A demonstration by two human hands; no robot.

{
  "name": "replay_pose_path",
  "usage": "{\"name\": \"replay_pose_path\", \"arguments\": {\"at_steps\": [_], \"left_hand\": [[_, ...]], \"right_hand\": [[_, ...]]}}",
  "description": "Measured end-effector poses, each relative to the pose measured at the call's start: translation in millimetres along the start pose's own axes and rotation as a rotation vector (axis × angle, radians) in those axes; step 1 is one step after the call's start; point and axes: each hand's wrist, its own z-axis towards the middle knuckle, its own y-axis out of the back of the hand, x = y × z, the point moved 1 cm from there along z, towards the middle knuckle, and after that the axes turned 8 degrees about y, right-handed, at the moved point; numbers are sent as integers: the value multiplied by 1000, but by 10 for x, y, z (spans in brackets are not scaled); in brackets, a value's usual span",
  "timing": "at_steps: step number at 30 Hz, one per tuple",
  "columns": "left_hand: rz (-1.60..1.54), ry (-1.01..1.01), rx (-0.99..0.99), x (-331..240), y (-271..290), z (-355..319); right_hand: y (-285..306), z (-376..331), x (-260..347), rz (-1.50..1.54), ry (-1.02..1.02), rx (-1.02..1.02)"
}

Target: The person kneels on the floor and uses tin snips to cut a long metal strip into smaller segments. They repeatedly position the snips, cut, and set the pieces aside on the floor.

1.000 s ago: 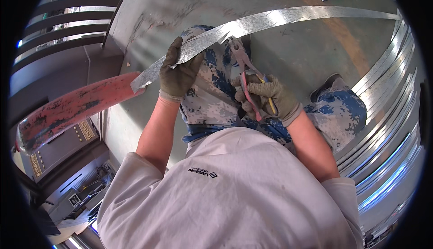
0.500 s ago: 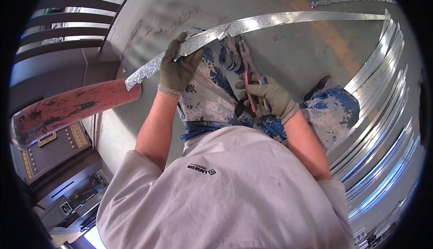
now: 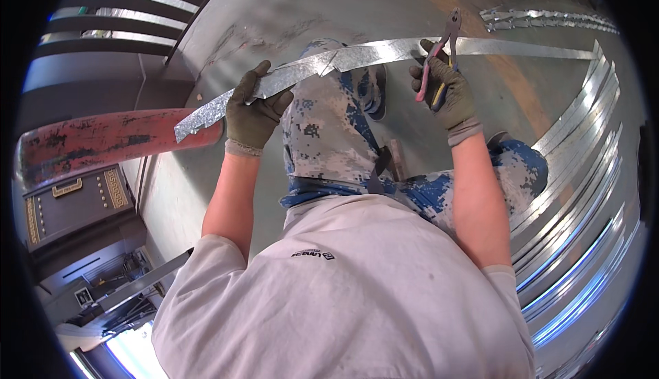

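A long galvanized metal strip (image 3: 384, 53) runs across in front of me, with notches and bent tabs near its left end. My left hand (image 3: 252, 117), in an olive work glove, is closed on the strip close to that notched end. Pliers (image 3: 451, 30) with one pink-red handle and one blue-and-yellow handle are gripped in my gloved right hand (image 3: 449, 97). Their dark jaws point away from me, above the strip. The right hand overlaps the strip's middle; whether its fingers also touch the metal I cannot tell.
A worn red cylinder (image 3: 103, 142) lies at the left, its end by the notched strip end. Many metal strips (image 3: 583, 173) lie fanned on the floor at right. Toothed strips (image 3: 542, 20) lie at far right. Dark slats (image 3: 137, 9) stand at far left, a dark panel (image 3: 79, 200) below.
My right hand has risen away from my lap with the pliers, up to the strip's middle. My left hand and the strip's notched end have shifted slightly left and nearer.
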Motion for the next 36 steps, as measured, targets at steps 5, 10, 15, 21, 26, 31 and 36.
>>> {"name": "replay_pose_path", "arguments": {"at_steps": [5, 10, 15, 21, 26, 31, 36], "left_hand": [[16, -50, -17, -129, 117, -153], [-175, 32, 308, -160, 95, -193], [-37, -144, 387, 149, 112, -228], [67, -146, 338, 558, -26, -97], [-211, -85, 401, 684, -238, 108], [-290, -29, 139, 633, -462, 297], [-282, -51, 17, 664, -368, 512]], "right_hand": [[-36, 234, -117, -72, -130, 33], [-112, 235, -202, -87, -140, 45], [-161, 279, -165, -85, -131, 56], [-357, 199, -112, -107, -121, 14], [-509, 75, -127, -121, -161, 46], [-567, -70, -258, -129, -186, 52], [-711, -389, -172, -292, -272, 83]]}}
